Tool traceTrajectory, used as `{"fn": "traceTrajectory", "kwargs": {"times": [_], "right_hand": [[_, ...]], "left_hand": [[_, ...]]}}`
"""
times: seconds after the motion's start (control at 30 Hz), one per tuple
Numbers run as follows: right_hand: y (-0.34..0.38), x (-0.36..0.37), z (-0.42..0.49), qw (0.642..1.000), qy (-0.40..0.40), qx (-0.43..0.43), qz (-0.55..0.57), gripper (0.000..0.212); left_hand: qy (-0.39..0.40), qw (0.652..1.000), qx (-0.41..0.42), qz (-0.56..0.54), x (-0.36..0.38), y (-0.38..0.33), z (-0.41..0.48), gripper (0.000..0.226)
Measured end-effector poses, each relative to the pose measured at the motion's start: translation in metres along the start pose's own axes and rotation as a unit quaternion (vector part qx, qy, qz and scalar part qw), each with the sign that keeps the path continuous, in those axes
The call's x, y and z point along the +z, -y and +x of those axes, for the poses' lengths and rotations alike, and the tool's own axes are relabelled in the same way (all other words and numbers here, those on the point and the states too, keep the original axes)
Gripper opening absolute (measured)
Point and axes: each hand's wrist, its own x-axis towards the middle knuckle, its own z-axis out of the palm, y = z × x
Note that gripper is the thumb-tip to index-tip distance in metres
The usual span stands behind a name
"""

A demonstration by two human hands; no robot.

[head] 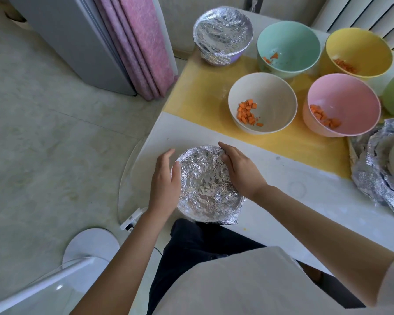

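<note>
At the near left corner of the tabletop (282, 201) stands the foil-covered bowl (205, 185). The left hand (165, 180) presses on its left side, fingers almost straight and thumb on the foil. The right hand (241, 171) curls its fingers over the far right rim. Farther in, on the yellow mat (203, 87), a white bowl (271, 96) and a pink bowl (350, 96) hold carrot pieces (247, 112). Behind them are a mint bowl (289, 42) and a yellow bowl (362, 46). At the far left corner is a second wrapped bowl (223, 35).

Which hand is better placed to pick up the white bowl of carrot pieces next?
Probably the right hand: it rests on the foil-covered bowl on the side nearest the white bowl; the left hand is on the far side.
</note>
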Motion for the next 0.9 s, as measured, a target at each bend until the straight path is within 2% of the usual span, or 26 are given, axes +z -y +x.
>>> {"fn": "traceTrajectory", "kwargs": {"times": [0.1,0.4,0.7,0.83,0.9], "right_hand": [[0.000,0.000,0.000,1.000,0.001,0.012,0.028,0.040],[0.002,0.001,0.002,0.995,-0.019,0.055,0.083,0.035],[0.001,0.001,0.004,0.997,-0.044,0.025,0.056,0.030],[0.001,-0.002,0.006,0.999,-0.014,0.018,0.046,0.033],[-0.001,-0.006,0.008,1.000,0.012,-0.012,0.004,0.036]], "left_hand": [[0.023,0.998,0.051,-0.008,0.009,0.000,0.017,0.037],[-0.014,0.997,0.069,-0.036,0.014,0.003,0.025,0.030],[-0.035,0.996,0.077,-0.007,0.015,0.004,0.021,0.030],[-0.042,0.996,0.078,0.003,0.015,0.004,0.021,0.030],[-0.047,0.996,0.080,0.012,0.015,0.003,0.021,0.030]]}}
